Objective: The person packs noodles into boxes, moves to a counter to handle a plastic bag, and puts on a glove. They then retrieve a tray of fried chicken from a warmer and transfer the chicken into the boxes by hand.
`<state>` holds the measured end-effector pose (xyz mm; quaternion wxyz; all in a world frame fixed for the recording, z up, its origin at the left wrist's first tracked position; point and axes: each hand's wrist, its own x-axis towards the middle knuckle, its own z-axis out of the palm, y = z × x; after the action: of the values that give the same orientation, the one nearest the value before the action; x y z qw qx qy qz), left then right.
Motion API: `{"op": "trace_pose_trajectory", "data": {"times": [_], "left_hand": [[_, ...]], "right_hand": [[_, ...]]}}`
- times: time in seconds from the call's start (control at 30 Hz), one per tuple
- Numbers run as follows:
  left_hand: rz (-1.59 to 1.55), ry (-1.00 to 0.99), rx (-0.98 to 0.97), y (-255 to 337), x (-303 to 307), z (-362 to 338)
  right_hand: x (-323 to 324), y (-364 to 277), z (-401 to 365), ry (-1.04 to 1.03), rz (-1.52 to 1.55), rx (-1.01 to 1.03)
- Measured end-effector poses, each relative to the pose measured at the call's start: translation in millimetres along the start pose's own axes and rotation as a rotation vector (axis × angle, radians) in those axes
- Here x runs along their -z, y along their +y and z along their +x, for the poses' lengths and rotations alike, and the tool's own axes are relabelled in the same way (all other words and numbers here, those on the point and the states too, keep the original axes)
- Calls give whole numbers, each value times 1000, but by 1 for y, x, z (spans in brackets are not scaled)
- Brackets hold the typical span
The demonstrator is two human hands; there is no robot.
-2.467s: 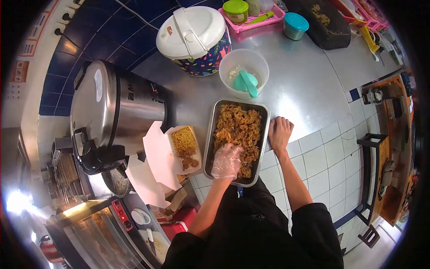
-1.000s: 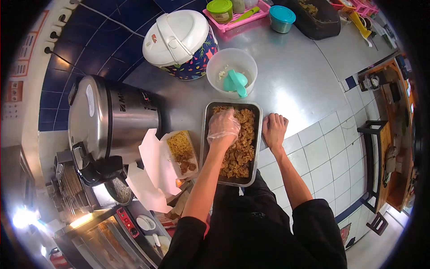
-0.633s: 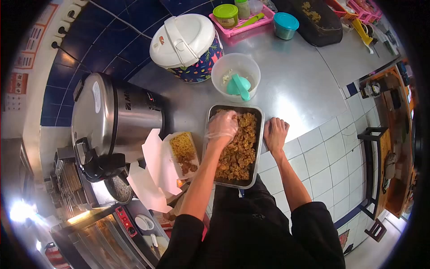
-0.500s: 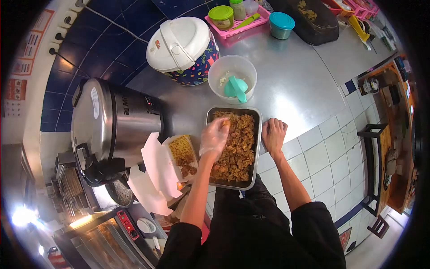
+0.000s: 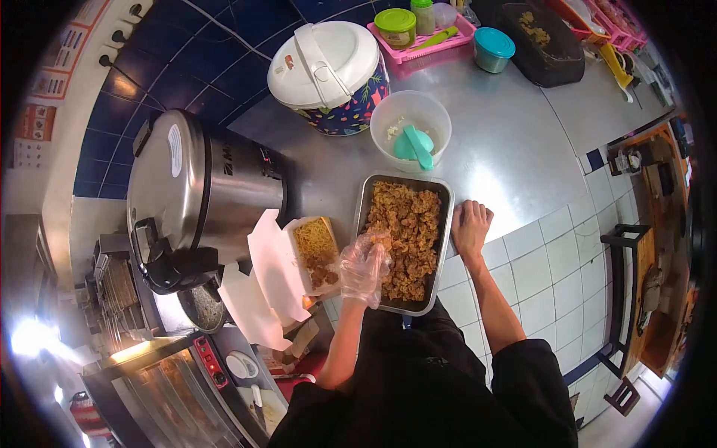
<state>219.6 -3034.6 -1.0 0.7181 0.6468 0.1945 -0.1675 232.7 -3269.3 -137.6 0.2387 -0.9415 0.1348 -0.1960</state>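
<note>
My left hand point(image 5: 364, 270), in a clear plastic glove, is over the left edge of a metal tray point(image 5: 449, 224) of brown fried chicken pieces point(image 5: 407, 246). Its fingers are closed around a piece of fried chicken point(image 5: 381, 240), partly hidden by the glove. Just left of this hand stands an open paper box point(image 5: 270, 254) with yellow noodles point(image 5: 315, 243) and a few brown chicken pieces point(image 5: 323, 277) at its near end. My bare right hand point(image 5: 470, 226) rests on the counter edge beside the tray's right side, fingers curled in, nothing visible in them.
Behind the tray is a clear tub point(image 5: 411, 112) with a turquoise scoop point(image 5: 415, 145). A large steel cooker point(image 5: 239, 179) and a white-lidded container point(image 5: 328, 67) stand at left. Farther back are a pink basket point(image 5: 426, 51), a turquoise-lidded jar point(image 5: 494, 49) and a black tray point(image 5: 538, 45).
My gloved left hand has moved from the tray's upper middle toward me and the tray's left edge, nearer the paper box. My right hand stays beside the tray. The view has shifted slightly.
</note>
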Motion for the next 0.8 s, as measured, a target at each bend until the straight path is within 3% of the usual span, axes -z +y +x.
{"op": "trace_pose_trajectory", "data": {"times": [0.03,0.1,0.23,0.3,0.33,0.4,0.43,0.57,0.63,0.8], "left_hand": [[-2,2,0,-3,3,0],[98,-8,-250,-9,9,-2],[-31,140,-237,10,35,-27],[506,413,-549,-16,80,-21],[510,414,-548,-11,86,-28],[1255,518,-464,-3,94,-40],[1276,567,-489,-4,97,-40],[989,443,-350,-3,86,-28],[1045,295,-486,-4,65,-14],[1098,100,-529,7,8,24]], "right_hand": [[0,0,0,1,-3,0],[-2,1,-1,3,-7,3],[-1,3,-1,-12,-6,-3],[1,1,-1,-14,-4,-9],[1,1,0,-13,-1,-9],[-1,1,-2,-10,5,-8],[-2,2,-1,-3,6,-7],[0,0,-1,0,7,7],[1,0,0,-12,16,-8],[-2,1,-1,-6,15,-5]]}}
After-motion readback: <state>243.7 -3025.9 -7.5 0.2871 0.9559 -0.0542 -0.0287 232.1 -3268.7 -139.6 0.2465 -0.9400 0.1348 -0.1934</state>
